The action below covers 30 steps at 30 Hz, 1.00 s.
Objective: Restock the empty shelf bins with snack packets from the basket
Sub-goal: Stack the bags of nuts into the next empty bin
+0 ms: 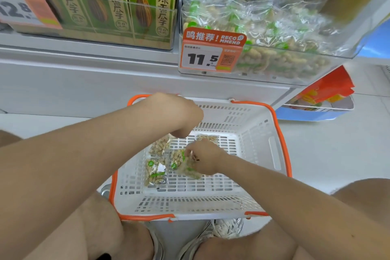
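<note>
Left hand [179, 116] hangs bent-wristed, fingers loose; right hand [203, 159] curls in a pinching grip.

Basket [259, 133] on floor [316, 154]. Packets [155, 172] in basket, left half. Bin [274, 55] behind basket, rightward, on shelf [105, 82]; boxes [101, 2] behind, leftward. Shoe [225, 228] just before basket.

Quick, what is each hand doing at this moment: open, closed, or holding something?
Left hand: above the basket, fingers hidden; cannot be told.
Right hand: holding a peanut packet.
</note>
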Available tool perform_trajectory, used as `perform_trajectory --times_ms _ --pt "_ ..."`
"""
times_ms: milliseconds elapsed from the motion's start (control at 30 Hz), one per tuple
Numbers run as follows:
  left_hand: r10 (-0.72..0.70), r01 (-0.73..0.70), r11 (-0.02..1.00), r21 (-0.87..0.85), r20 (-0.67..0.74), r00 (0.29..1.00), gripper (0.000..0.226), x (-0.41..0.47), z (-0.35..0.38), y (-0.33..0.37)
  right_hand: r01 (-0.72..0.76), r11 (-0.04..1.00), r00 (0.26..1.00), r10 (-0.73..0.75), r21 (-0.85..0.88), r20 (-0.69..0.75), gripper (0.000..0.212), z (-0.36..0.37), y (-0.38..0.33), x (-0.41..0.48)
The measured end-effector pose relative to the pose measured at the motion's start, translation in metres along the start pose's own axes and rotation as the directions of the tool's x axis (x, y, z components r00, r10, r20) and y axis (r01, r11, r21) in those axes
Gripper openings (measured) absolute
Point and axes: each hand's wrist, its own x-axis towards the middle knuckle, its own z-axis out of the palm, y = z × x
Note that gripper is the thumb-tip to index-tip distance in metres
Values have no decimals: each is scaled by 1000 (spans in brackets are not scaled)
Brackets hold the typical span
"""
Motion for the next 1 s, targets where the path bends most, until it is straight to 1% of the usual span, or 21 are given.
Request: perform_trajectory --times_ms 100,167,233,333,367,400,433,467,500,567,633,700,767,867,900,933,1000 --pt "-29 29 999 -17 29 999 50 -14 -11 -4 85 982 981 -53 169 -185 25 -40 -15 -14" --pt "-38 41 998 -56 55 998 54 -34 -24 -6 155 955 967 -93 254 -238 25 -69 -27 -30" --pt "-71 75 989 -130 35 997 58 -52 -36 -10 227 929 946 -139 292 -292 29 -97 -37 -48" --pt "-129 127 960 -251 9 992 81 -75 -46 -23 331 884 885 -168 331 -435 32 -133 -48 -79" --pt "-139 135 944 -303 6 990 78 -82 -50 -27 371 863 850 -166 343 -500 32 -143 -52 -89" --pt "-137 126 916 -380 -3 991 65 -86 -54 -31 405 843 808 -150 353 -569 30 -152 -55 -97" --pt "-131 100 877 -471 -33 991 49 -92 -60 -33 435 828 761 -128 353 -636 29 -161 -59 -105" --pt "-129 62 826 -560 -81 988 37 -99 -66 -34 459 818 715 -109 346 -691 28 -170 -63 -114" --pt "-137 21 776 -631 -135 981 32 -106 -73 -35 481 813 673 -102 328 -733 28 -178 -66 -121" --pt "-161 -40 701 -712 -213 964 29 -121 -88 -35 508 830 592 -140 232 -794 27 -194 -70 -136" --pt "-195 -91 667 -739 -291 937 31 -134 -100 -33 464 885 506 -218 50 -834 27 -210 -70 -149" --pt "-263 -128 652 -747 -382 886 34 -142 -110 -31 375 923 450 -266 -90 -852 33 -224 -65 -154" --pt "-352 -167 634 -755 -474 807 35 -141 -119 -28 311 936 388 -282 -164 -877 39 -240 -58 -154" --pt "-487 -274 592 -758 -608 627 25 -132 -132 -17 249 945 322 -286 -211 -902 39 -264 -48 -152" --pt "-524 -314 570 -760 -630 574 21 -128 -137 -13 248 946 312 -282 -209 -907 34 -272 -46 -152" --pt "-555 -348 550 -759 -644 526 18 -125 -141 -10 277 944 312 -267 -181 -912 28 -278 -45 -151" --pt "-595 -399 548 -735 -678 432 19 -118 -150 -6 386 922 321 -176 -41 -931 24 -285 -39 -149"
